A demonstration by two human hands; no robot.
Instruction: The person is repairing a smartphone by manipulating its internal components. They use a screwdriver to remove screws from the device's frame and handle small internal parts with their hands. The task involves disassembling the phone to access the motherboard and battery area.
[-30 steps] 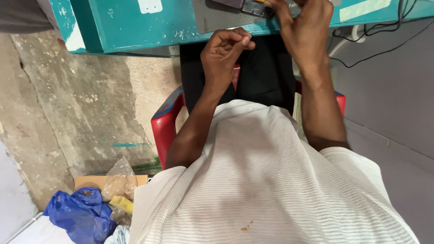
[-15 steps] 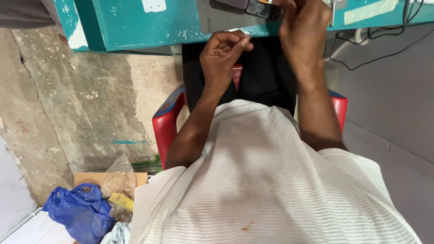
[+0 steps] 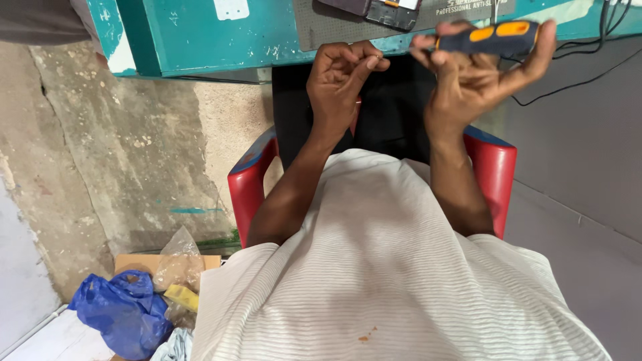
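Note:
My right hand [image 3: 471, 80] holds a short tool with a dark blue and orange handle [image 3: 491, 37], lying sideways across my fingers just below the bench edge. My left hand [image 3: 341, 77] is beside it with the fingers curled and the thumb and fingertips pinched together; whether something small is between them I cannot tell. Above both hands a dark grey work mat [image 3: 374, 30] lies on the teal bench [image 3: 200, 37], with an opened phone [image 3: 384, 10] on it at the frame's top edge.
I sit in a red plastic chair [image 3: 251, 177] in a white ribbed shirt. Black cables [image 3: 582, 77] hang at the upper right. On the floor at the lower left are a blue plastic bag [image 3: 120, 311], clear bags and a cardboard box against a rough concrete wall.
My right hand has come down off the mat on the bench and now shows the orange and blue tool in its fingers. My left hand has stayed put, fingers still pinched.

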